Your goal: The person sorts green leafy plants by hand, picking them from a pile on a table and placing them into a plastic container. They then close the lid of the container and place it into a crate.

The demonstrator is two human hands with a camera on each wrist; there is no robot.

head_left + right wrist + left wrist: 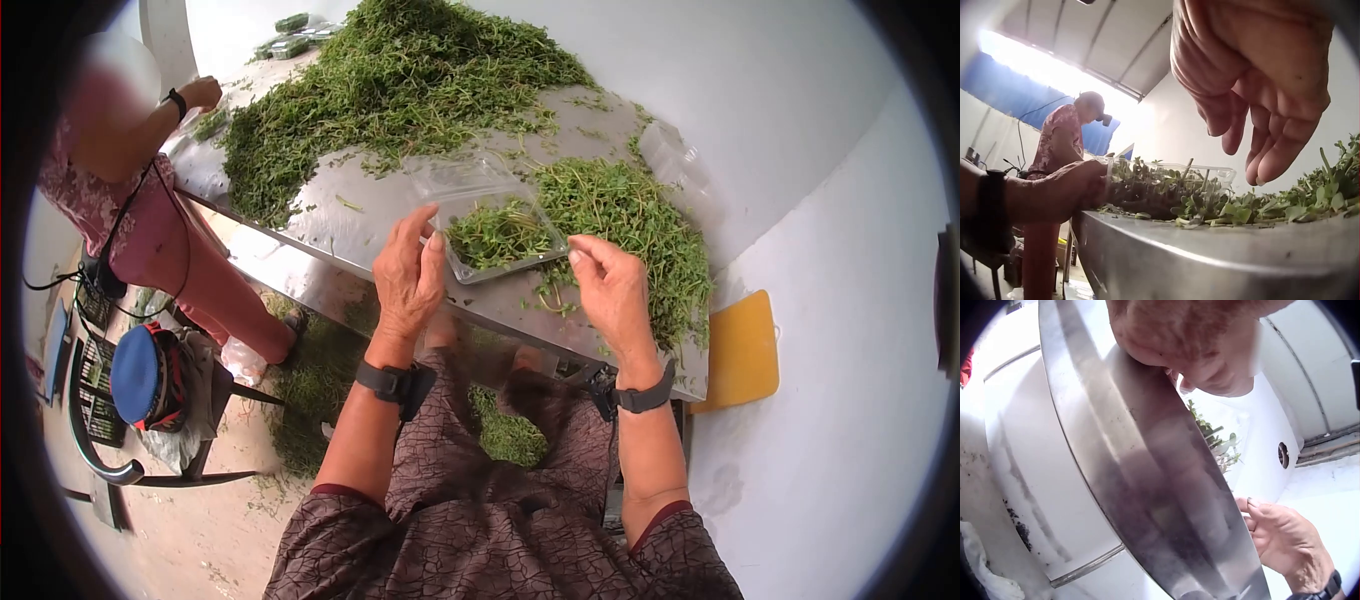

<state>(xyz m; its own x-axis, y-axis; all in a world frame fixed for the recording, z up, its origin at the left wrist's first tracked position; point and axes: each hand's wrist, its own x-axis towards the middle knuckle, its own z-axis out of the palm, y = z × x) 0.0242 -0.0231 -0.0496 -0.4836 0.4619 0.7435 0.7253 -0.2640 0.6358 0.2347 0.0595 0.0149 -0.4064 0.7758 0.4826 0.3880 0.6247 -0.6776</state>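
Note:
A clear plastic box (512, 268) with cut green stems (495, 235) inside lies near the metal table's front edge, its lid (460, 178) tilted back. My left hand (408, 285) holds the box's left end; the right wrist view shows that hand (1063, 190) around the end of the box (1225, 174). My right hand (615, 300) is at the box's right corner, fingers bent. In the right wrist view, the right hand (1257, 81) hangs above the greens with a gap between thumb and fingers. The left wrist view mostly shows the table edge (1141, 456), hiding the box.
Loose greens (640, 230) lie right of the box, and a large heap (400, 80) covers the table's back. Clear packaging (680, 165) lies at the back right. A yellow board (742, 350) stands beside the table. Another person (150, 220) stands left, near a chair (130, 475).

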